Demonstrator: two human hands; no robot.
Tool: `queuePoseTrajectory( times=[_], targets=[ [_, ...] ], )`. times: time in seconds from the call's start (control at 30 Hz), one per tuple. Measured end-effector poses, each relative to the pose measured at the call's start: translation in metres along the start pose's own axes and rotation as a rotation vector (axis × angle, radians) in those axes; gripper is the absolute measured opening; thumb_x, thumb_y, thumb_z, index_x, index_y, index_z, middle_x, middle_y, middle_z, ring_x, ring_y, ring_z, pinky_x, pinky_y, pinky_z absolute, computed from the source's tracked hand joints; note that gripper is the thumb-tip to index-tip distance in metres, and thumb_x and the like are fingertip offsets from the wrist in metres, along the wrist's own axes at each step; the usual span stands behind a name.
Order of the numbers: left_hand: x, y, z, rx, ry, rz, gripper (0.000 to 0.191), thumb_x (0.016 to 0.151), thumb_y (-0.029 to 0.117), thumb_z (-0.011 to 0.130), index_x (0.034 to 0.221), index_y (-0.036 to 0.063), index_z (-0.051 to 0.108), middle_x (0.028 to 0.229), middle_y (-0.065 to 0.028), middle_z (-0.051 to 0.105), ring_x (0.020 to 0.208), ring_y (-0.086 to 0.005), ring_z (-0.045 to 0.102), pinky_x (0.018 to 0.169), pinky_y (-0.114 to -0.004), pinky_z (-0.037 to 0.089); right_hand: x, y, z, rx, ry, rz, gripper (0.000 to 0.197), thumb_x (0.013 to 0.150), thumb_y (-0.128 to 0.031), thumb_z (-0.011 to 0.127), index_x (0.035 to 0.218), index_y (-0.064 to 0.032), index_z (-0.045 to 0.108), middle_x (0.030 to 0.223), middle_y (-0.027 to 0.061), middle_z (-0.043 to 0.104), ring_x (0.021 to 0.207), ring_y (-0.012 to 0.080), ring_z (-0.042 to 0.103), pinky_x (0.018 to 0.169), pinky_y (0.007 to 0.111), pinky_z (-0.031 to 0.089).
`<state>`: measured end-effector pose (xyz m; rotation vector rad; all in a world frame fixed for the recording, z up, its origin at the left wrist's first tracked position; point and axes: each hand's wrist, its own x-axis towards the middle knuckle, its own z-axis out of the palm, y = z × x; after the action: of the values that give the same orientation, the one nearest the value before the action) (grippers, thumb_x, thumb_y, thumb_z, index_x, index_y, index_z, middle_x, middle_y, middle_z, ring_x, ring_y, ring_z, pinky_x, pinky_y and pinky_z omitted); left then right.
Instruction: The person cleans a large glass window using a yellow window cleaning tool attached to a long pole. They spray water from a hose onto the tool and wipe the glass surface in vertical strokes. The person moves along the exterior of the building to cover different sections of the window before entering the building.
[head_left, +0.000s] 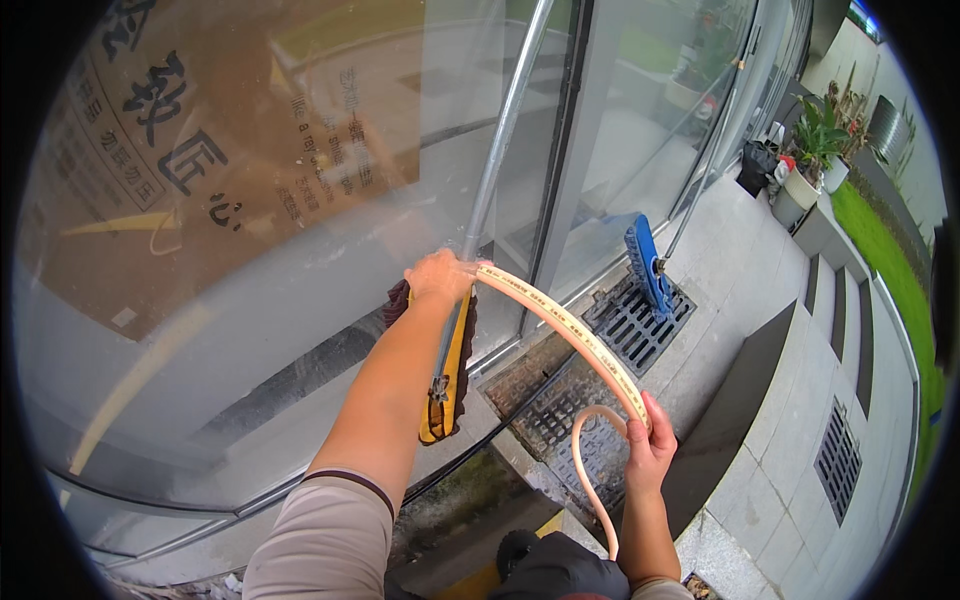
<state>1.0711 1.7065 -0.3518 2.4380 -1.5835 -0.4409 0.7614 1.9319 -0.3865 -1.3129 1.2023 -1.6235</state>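
Note:
My left hand (441, 276) is closed at the lower part of a metal pole (501, 139), its fingers blurred by splashing water. Below it hangs a mop head with a yellow plate (451, 375) and a dark fringe, upright by the glass pane (300, 300). A pale pink hose (559, 319) arcs across, its end touching or nearly touching my left hand, with water coming out. My right hand (651, 442) grips the hose further back, fingers wrapped around it. From there the hose loops down towards my legs.
A blue mop (651, 266) with a long pole leans on the glass, standing over a drain grate (637, 337). A dark cable (495, 431) crosses the wet ground. Stone steps (840, 315) and a potted plant (799, 187) are to the right. Cardboard (247, 172) bearing writing shows at the glass.

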Motion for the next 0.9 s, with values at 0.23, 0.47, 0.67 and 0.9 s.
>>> queuePoseTrajectory(
  times=[0.23, 0.47, 0.67, 0.9],
  targets=[
    [-0.008, -0.066, 0.021, 0.165, 0.284, 0.621, 0.078, 0.061, 0.052, 0.073, 0.128, 0.0199, 0.050, 0.111, -0.0121, 0.050, 0.104, -0.0296, 0.047, 0.086, -0.038, 0.040, 0.001, 0.002, 0.004, -0.147, -0.036, -0.112, 0.038, 0.086, -0.009, 0.060, 0.122, 0.0000, 0.053, 0.117, 0.0076, 0.056, 0.099, 0.0107, 0.052, 0.088, 0.025, 0.040],
    [-0.009, -0.114, 0.012, 0.646, 0.468, 0.554, 0.077, 0.075, 0.031, 0.066, 0.141, 0.0257, 0.026, 0.123, -0.0057, 0.040, 0.100, -0.0209, 0.045, 0.080, -0.033, 0.038, 0.000, 0.003, 0.022, -0.158, -0.081, -0.065, 0.034, 0.083, -0.007, 0.062, 0.117, -0.0005, 0.057, 0.099, 0.0074, 0.059, 0.085, 0.0125, 0.054, 0.073, 0.023, 0.042],
    [0.007, -0.157, 0.044, 0.929, 0.783, 0.631, 0.071, 0.077, 0.014, 0.054, 0.142, 0.0195, 0.025, 0.130, -0.0015, 0.033, 0.107, -0.0217, 0.038, 0.091, -0.034, 0.029, -0.007, 0.020, 0.038, -0.321, -0.200, -0.131, 0.035, 0.081, -0.004, 0.063, 0.116, -0.0005, 0.058, 0.083, 0.0056, 0.056, 0.075, 0.0126, 0.051, 0.067, 0.022, 0.040],
    [0.003, -0.153, 0.032, 0.969, 0.781, 0.772, 0.062, 0.079, 0.014, 0.050, 0.138, 0.0167, 0.030, 0.126, -0.0022, 0.040, 0.109, -0.0166, 0.038, 0.093, -0.034, 0.027, -0.009, 0.036, 0.041, -0.236, -0.173, -0.040, 0.035, 0.084, -0.007, 0.061, 0.118, 0.0014, 0.056, 0.099, 0.0099, 0.060, 0.089, 0.0155, 0.055, 0.079, 0.025, 0.042]
  ],
)
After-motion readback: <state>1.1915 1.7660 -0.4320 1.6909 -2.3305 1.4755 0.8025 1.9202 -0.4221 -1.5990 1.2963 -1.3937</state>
